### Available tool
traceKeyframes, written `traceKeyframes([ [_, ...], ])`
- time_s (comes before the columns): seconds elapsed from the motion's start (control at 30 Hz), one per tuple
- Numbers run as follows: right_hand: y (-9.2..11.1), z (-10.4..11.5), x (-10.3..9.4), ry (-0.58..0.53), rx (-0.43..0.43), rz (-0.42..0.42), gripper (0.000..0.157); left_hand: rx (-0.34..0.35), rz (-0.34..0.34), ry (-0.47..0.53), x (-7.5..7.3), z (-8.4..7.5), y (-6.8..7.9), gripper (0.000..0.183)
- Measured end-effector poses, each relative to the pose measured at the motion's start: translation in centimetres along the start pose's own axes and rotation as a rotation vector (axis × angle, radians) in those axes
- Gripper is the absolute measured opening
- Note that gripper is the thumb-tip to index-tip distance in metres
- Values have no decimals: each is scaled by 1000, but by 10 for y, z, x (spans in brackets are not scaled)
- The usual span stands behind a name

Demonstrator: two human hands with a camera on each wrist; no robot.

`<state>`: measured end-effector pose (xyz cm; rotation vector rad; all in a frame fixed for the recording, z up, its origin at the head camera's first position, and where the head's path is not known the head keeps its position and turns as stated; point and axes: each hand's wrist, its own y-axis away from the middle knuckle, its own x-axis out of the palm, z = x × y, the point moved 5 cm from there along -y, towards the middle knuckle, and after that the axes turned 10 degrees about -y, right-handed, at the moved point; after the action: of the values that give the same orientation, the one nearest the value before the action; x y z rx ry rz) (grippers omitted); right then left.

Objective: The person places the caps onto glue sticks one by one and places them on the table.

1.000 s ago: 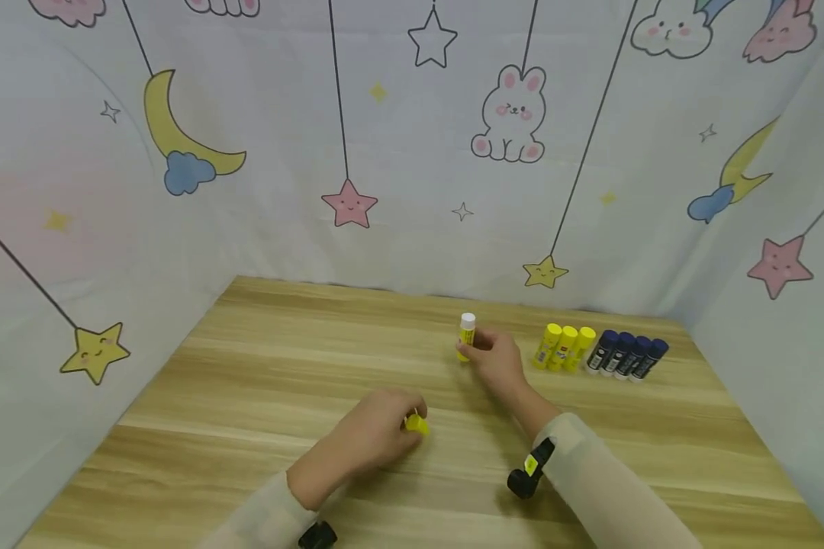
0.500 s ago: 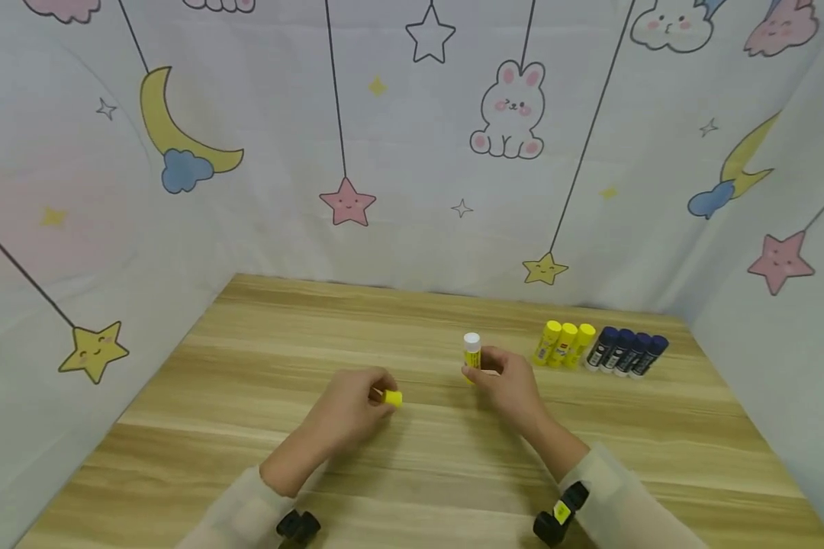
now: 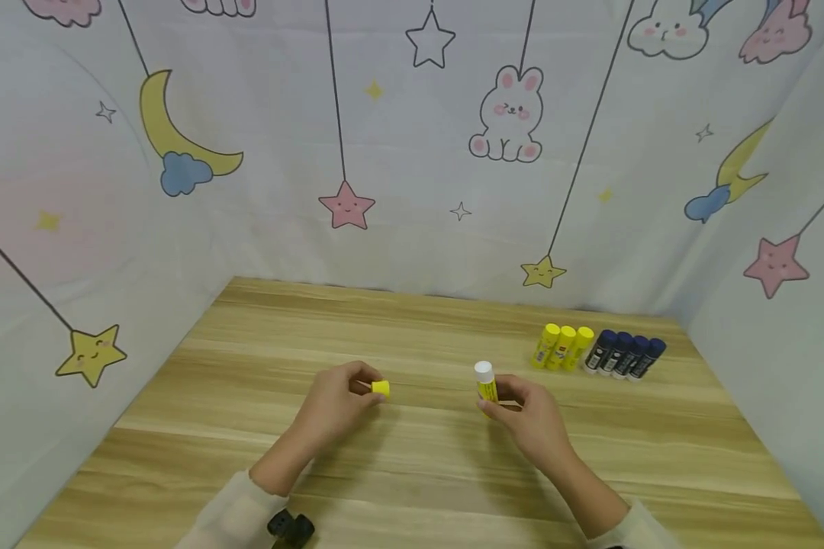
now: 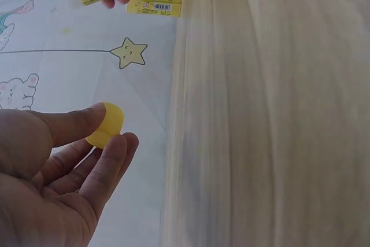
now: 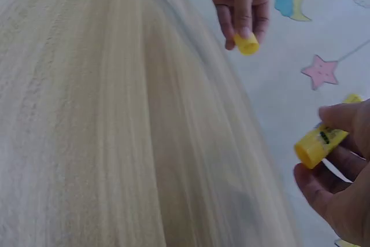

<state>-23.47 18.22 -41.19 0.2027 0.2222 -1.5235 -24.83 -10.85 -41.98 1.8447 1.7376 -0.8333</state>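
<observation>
My left hand [image 3: 333, 404] pinches a yellow cap [image 3: 381, 389] between thumb and fingers, above the wooden table. In the left wrist view the cap [image 4: 108, 125] sits at the fingertips. Over to the right, my right hand [image 3: 532, 419] grips a yellow glue stick [image 3: 487, 389] by its body, upright, with its white top bare. The right wrist view has the lower end of the glue stick [image 5: 315, 146] facing the camera, and the cap [image 5: 247, 44] in the other hand farther off. Cap and glue stick are well apart.
Three yellow glue sticks [image 3: 562, 348] stand in a row at the table's back right. Beside them stand several dark blue-capped glue sticks [image 3: 625, 355]. A white curtain [image 3: 412, 152] with cartoon prints borders the wooden table [image 3: 281, 328] at the back and sides.
My left hand has moved left and a little back with the cap. My right hand has come nearer and slightly right with the glue stick. The standing rows have stayed put.
</observation>
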Motion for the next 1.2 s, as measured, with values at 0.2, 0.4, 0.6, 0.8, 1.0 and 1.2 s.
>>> traceKeyframes([
  [0.2,11,3,-6,17,13,-19,30,-40,-25,36,-3,4,0,22],
  [0.4,17,3,-4,-16,21,-38,29,-34,-38,43,-6,4,-1,22],
  [0.6,19,-1,-3,5,24,-80,28,-18,-18,74,-5,0,0,22],
  [0.8,16,-6,1,56,-13,-101,30,2,-57,66,-8,-1,1,23],
  [1.0,18,-6,3,200,-75,-112,31,21,-71,81,-5,-3,3,22],
  [1.2,23,1,6,425,-257,-154,36,9,-54,102,0,-7,5,21],
])
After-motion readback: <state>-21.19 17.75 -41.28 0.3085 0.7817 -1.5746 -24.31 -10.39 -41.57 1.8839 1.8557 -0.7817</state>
